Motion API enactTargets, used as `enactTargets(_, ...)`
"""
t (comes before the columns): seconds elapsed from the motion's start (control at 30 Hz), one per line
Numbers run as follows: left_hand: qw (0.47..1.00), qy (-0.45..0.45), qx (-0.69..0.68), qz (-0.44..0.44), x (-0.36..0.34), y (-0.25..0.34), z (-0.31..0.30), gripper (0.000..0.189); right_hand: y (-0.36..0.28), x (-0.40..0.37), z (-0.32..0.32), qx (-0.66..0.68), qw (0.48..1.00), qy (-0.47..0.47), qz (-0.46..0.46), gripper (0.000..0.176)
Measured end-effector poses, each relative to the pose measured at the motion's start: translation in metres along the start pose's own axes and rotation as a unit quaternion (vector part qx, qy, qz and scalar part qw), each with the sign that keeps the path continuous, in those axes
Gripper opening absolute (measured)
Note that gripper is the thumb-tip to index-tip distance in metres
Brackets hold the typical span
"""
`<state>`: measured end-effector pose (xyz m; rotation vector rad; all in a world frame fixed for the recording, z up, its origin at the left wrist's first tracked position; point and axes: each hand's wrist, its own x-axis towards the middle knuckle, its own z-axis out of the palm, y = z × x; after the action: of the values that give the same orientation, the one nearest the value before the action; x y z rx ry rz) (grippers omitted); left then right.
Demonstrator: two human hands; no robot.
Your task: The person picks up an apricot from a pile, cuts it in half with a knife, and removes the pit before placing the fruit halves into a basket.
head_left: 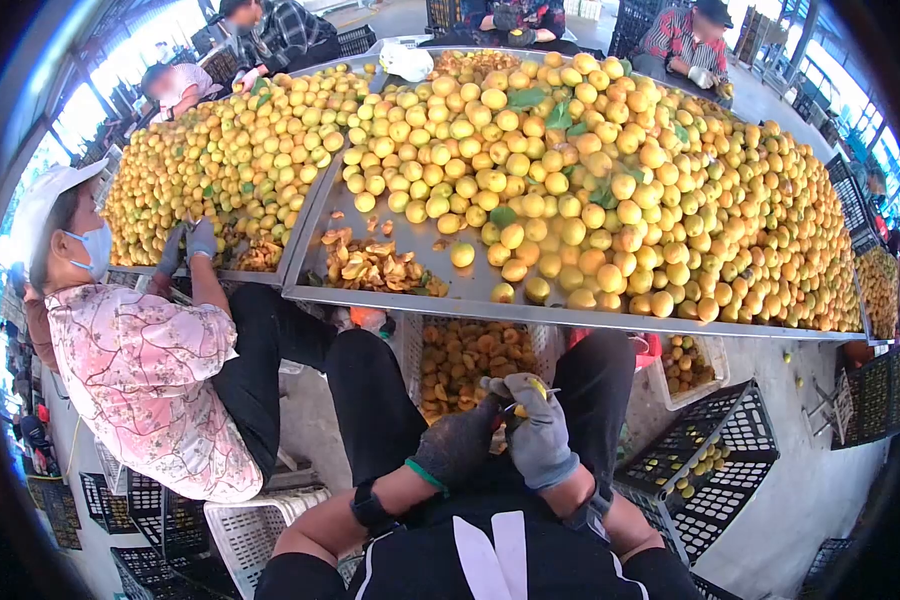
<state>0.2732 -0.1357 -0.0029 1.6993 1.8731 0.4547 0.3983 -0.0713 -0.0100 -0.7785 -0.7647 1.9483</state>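
Both my hands are gloved and close together over my lap. My left hand [455, 440], in a dark glove with a green cuff, is closed on something I cannot make out, with a bit of red showing by its fingers. Closed beside it, my right hand [540, 430] in a grey glove has a small tool with a yellow part and a thin metal piece [523, 409] at its fingers. Between my knees, a white crate [552, 352] holds many cut orange fruit pieces [475, 360]. Beyond it, whole yellow-orange fruits [610, 180] are heaped on a metal table [450, 295].
A person [140, 370] in a pink top sits at my left; other people sit across the table. Pits or fruit scraps [375, 265] lie near the table edge. Black crates [725, 470] and a white crate [695, 370] stand on the floor at right, a white crate [245, 530] at lower left.
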Motion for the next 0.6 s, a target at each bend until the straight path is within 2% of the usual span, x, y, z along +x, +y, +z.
enactTargets(0.03,0.999,-0.024,-0.006,-0.035,0.000,0.003,-0.004,0.043,0.000,0.001,-0.002,0.001,1.000,-0.008,0.013,0.019)
enactTargets(0.1,0.999,-0.013,-0.021,-0.035,-0.001,0.000,-0.002,0.044,-0.001,0.002,-0.001,0.003,0.999,-0.018,0.028,0.021)
enactTargets(0.17,0.999,-0.003,-0.037,-0.036,-0.002,-0.007,0.004,0.044,-0.006,-0.001,0.002,0.128,0.988,-0.064,0.058,0.029)
enactTargets(0.2,0.998,-0.004,-0.044,-0.034,-0.002,-0.011,0.006,0.045,-0.004,-0.001,-0.001,0.127,0.988,-0.064,0.060,0.029)
enactTargets(0.27,0.998,-0.004,-0.051,-0.033,-0.001,-0.016,0.008,0.046,0.000,0.001,-0.009,0.161,0.978,-0.119,0.060,0.045)
enactTargets(0.3,0.997,-0.018,-0.053,-0.047,0.000,-0.013,0.000,0.045,-0.002,0.004,-0.009,0.160,0.978,-0.120,0.060,0.045)
enactTargets(0.37,0.996,-0.034,-0.055,-0.061,0.001,-0.011,-0.005,0.044,-0.010,0.011,-0.007,0.227,0.948,-0.196,0.106,0.055)
enactTargets(0.47,0.994,0.025,-0.104,-0.037,0.004,-0.013,-0.010,0.041,-0.028,0.015,0.003,0.258,0.928,-0.217,0.158,0.058)
enactTargets(0.5,0.990,0.031,-0.130,-0.043,0.005,-0.013,-0.013,0.039,-0.028,0.016,0.004,0.257,0.928,-0.219,0.157,0.058)
enactTargets(0.57,0.986,0.042,-0.156,-0.047,0.008,-0.021,-0.013,0.037,-0.021,0.020,0.001,0.100,0.973,-0.179,0.109,0.057)
enactTargets(0.6,0.986,0.059,-0.145,-0.048,0.009,-0.034,-0.006,0.035,-0.012,0.024,-0.008,0.098,0.972,-0.182,0.108,0.057)
